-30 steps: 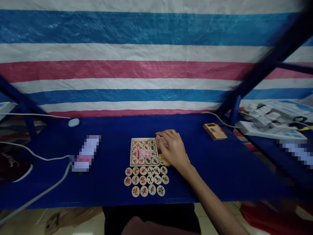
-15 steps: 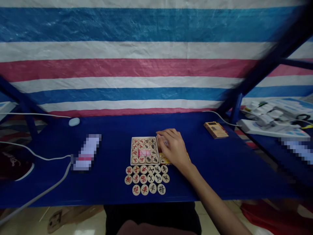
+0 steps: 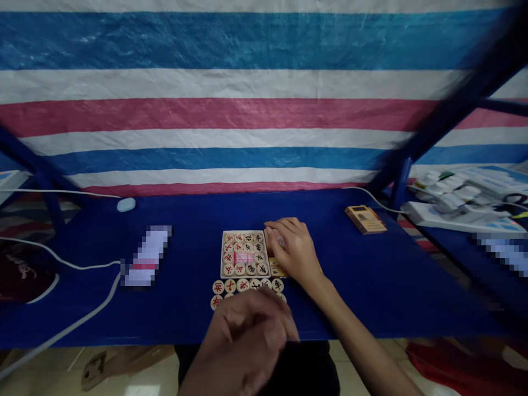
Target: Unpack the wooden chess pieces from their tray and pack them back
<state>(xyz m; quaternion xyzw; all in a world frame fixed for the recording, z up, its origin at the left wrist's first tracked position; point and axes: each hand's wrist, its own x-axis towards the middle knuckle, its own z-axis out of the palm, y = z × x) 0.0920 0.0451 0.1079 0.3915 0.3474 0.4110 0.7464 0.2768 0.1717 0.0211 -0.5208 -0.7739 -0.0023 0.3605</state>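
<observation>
My left hand is over the near edge of the table, slightly blurred. Its fingers are loosely bent, the thumb apart, with nothing visible in them. It covers most of the nearer rows of round Chinese chess pieces. Behind it stands a white square tray with more red and black pieces around a pink checked packet. My right hand lies spread beside the tray, resting on a yellow-brown printed box or lid, mostly hidden beneath it.
A yellow-brown box lies at the right rear. On the left are a pixelated phone, white cables and a small pale case. A power strip with plugs is at far right. Blue frame bars flank the table.
My left hand has come into view from below and now covers the nearer loose pieces. My right hand has stayed where it was beside the tray.
</observation>
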